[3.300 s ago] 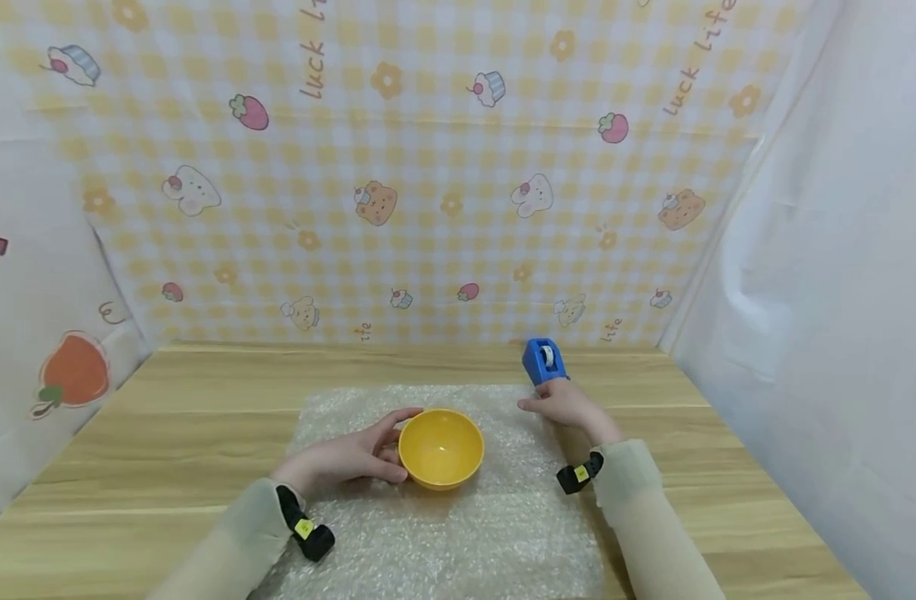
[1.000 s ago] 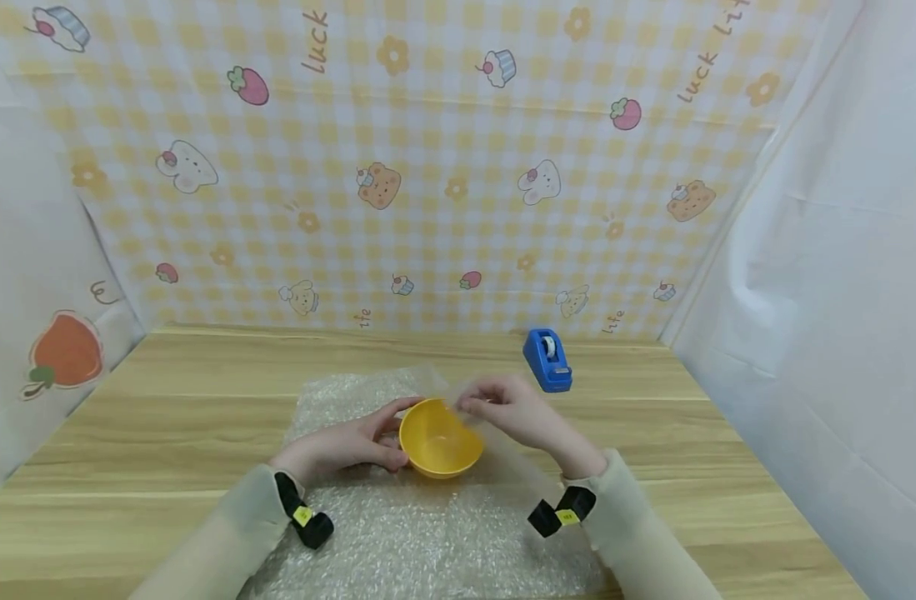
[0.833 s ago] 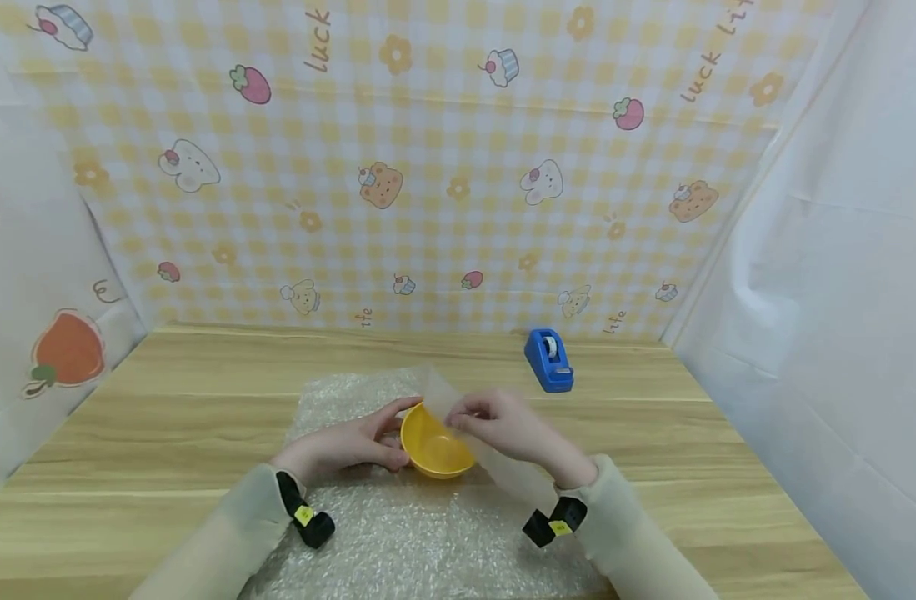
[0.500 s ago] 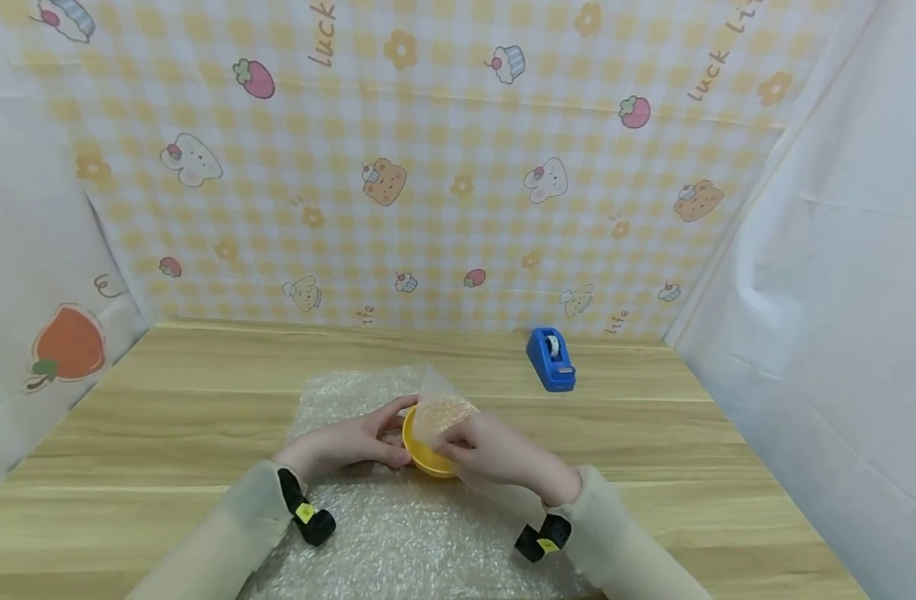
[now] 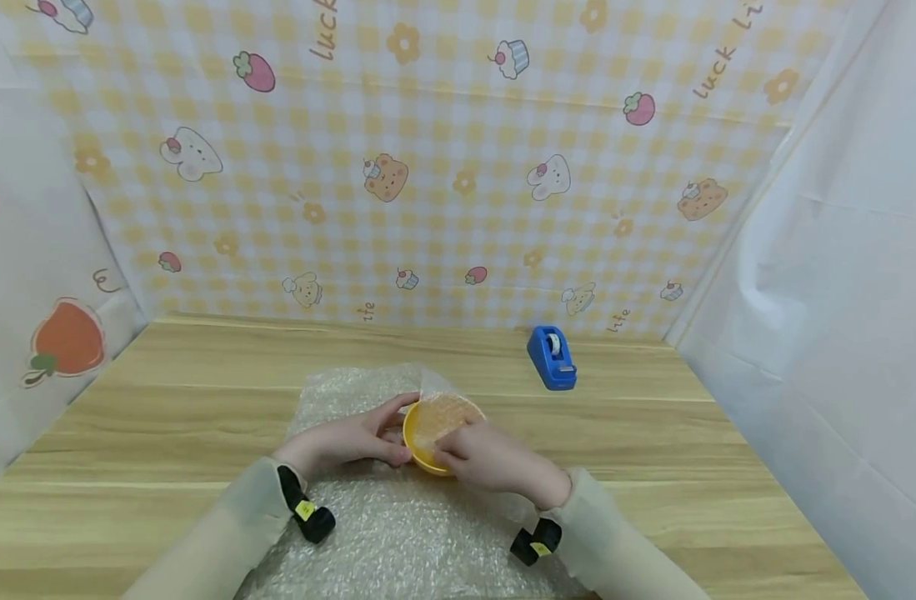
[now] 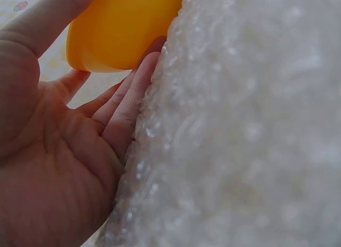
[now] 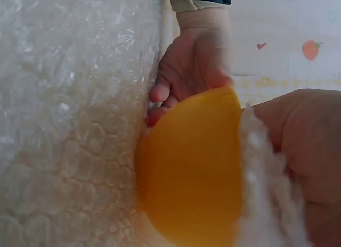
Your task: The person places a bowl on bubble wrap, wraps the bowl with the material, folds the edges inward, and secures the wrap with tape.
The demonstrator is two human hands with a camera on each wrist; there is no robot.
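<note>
A yellow bowl [image 5: 418,454] stands upright on a sheet of bubble wrap [image 5: 390,533]. My left hand [image 5: 352,442] holds the bowl's left side, thumb at the near side and index finger at the far rim; the left wrist view shows its fingers around the bowl's wall [image 6: 125,29]. With curled fingers, my right hand [image 5: 495,460] pinches the sheet's folded-over right part, which lies across the bowl's mouth and covers most of it. Its fingertips are over the bowl's inside. In the right wrist view, the wrap's edge [image 7: 264,178] runs along the rim.
A blue tape dispenser [image 5: 552,358] with a roll of tape stands at the back right of the wooden table [image 5: 165,408]. Behind the table hangs a yellow checked cloth [image 5: 458,167]. White cloth [image 5: 818,292] bounds the right side.
My right hand has come from beside the tape dispenser, lifted the wrap's right edge and drawn it leftward and down over the bowl. The left hand has stayed at the bowl.
</note>
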